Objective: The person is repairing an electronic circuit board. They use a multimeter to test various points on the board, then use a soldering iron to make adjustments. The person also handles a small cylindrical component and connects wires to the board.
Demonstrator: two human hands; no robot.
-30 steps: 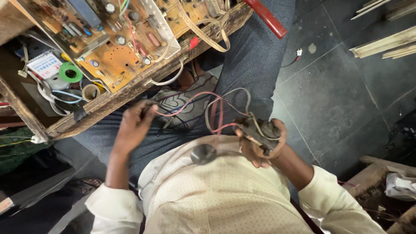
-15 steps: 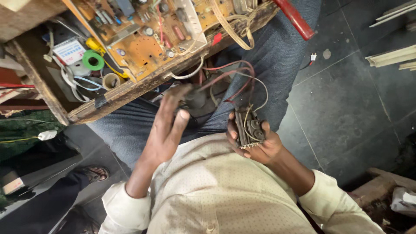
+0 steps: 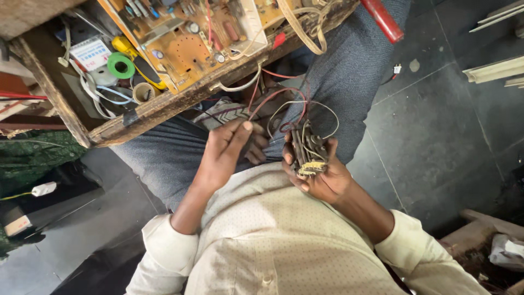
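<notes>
With our right hand (image 3: 319,175) clamped on the small wired component (image 3: 307,153), our left hand (image 3: 226,150) pinches its red wire (image 3: 273,95), which we should guide gently without tugging.

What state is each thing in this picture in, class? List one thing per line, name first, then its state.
Left hand: fingers curled round dark wires over the lap.
Right hand: closed round a small wired part.
Small wired part: held upright, its wires looping up to the board.
Circuit board: bare, lying face up in the wooden tray.
Green tape roll: lying flat in the tray.
Wooden tray: resting across the knees.
</notes>
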